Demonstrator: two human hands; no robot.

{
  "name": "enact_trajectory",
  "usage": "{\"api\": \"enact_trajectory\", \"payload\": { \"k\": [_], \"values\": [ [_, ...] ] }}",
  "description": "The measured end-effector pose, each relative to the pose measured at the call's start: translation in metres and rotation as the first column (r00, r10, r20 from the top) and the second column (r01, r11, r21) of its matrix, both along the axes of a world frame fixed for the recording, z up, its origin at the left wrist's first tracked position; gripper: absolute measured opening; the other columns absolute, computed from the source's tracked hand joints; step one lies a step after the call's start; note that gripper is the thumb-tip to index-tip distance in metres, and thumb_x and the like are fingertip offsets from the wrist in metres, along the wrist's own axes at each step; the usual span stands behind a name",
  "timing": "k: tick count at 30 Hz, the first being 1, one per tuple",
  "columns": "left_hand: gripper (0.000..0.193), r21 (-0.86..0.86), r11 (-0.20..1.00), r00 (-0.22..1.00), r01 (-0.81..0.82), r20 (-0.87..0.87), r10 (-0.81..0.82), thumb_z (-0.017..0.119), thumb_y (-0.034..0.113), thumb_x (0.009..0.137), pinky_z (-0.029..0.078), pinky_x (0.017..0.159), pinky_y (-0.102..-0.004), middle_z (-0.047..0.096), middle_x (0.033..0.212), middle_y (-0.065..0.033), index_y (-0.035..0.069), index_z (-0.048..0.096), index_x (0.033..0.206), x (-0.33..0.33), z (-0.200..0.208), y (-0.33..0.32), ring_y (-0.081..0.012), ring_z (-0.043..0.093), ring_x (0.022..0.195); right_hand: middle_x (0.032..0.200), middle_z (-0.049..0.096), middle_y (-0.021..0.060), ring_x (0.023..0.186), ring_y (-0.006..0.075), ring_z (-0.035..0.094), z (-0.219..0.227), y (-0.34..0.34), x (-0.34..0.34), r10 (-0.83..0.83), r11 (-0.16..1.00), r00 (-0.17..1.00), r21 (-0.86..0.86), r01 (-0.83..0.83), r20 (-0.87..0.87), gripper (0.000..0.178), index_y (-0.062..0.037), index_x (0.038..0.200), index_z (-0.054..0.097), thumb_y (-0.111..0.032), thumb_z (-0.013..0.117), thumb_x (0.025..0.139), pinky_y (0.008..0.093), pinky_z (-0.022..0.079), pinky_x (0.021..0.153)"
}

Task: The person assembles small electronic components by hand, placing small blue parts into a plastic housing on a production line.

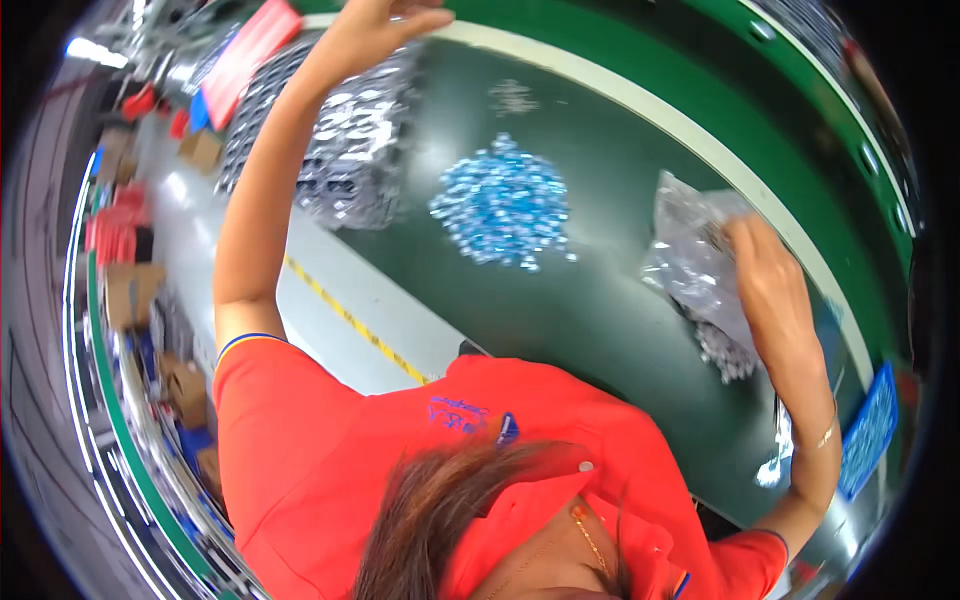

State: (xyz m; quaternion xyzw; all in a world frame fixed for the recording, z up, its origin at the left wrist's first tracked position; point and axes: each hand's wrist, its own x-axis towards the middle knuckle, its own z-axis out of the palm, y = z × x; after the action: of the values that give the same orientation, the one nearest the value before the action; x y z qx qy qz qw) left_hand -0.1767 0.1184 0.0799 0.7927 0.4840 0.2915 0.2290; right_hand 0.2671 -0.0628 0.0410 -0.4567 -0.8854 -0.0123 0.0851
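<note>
My left hand (375, 32) reaches far forward past the black plastic trays, partly cut off by the top edge. Its thumb is stretched out, and nothing shows in the visible part. My right hand (765, 270) is at a clear plastic bag (690, 240) on the right of the dark green table, fingers curled into its crumpled edge. Fingertips are partly hidden by the film. Small grey parts (725, 352) lie at the bag's near end. Between my arms sits a heap of small shiny blue pieces (503, 205). Beyond it is a little cluster of clear pieces (513, 97).
Stacked black trays (350, 150) under shiny film lie at the table's left. A green conveyor belt (640, 45) with a pale rail (600, 75) curves along the far side. A blue bin (868, 432) stands at right. Cardboard boxes (133, 292) line the left aisle.
</note>
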Motion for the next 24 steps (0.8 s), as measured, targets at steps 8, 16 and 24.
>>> {"api": "enact_trajectory", "payload": {
  "k": [8, 16, 24],
  "values": [
    [0.019, -0.176, 0.979, 0.95, -0.104, -0.308, 0.046, 0.07, 0.011, 0.09, 0.05, 0.092, -0.0328, 0.067, 0.118, -0.0077, 0.003, 0.071, 0.107, -0.13, -0.015, -0.135, -0.0192, 0.065, 0.104, 0.099, 0.057, 0.0145, 0.087, 0.0344, 0.062, 0.021, -0.001, -0.022, 0.021, 0.993, 0.999, 0.113, -0.017, -0.029, 0.025, -0.0017, 0.103, 0.059, 0.007, 0.058, 0.079, 0.0403, 0.051, 0.071],
    [0.015, 0.108, 0.992, 0.932, 0.062, -0.363, -0.019, 0.072, 0.014, 0.086, 0.05, 0.089, -0.0375, 0.07, 0.111, -0.0097, 0.003, 0.073, 0.096, -0.117, -0.052, -0.144, -0.0282, 0.065, 0.103, 0.093, 0.056, 0.0126, 0.081, 0.0303, 0.061, 0.031, -0.003, -0.048, -0.017, 0.995, 0.999, 0.101, 0.02, -0.035, 0.023, -0.0025, 0.097, 0.062, 0.008, 0.061, 0.077, 0.038, 0.05, 0.068],
    [0.016, -0.027, 0.998, 0.987, -0.048, -0.158, 0.043, 0.072, 0.006, 0.084, 0.046, 0.095, -0.038, 0.07, 0.11, -0.0109, 0.005, 0.07, 0.101, -0.114, -0.061, -0.133, -0.0285, 0.065, 0.103, 0.088, 0.055, 0.0128, 0.078, 0.0294, 0.06, 0.034, -0.004, -0.045, -0.009, 0.998, 0.993, 0.063, 0.017, -0.122, 0.021, -0.0021, 0.096, 0.064, 0.009, 0.065, 0.079, 0.0377, 0.049, 0.066]
  ]
}}
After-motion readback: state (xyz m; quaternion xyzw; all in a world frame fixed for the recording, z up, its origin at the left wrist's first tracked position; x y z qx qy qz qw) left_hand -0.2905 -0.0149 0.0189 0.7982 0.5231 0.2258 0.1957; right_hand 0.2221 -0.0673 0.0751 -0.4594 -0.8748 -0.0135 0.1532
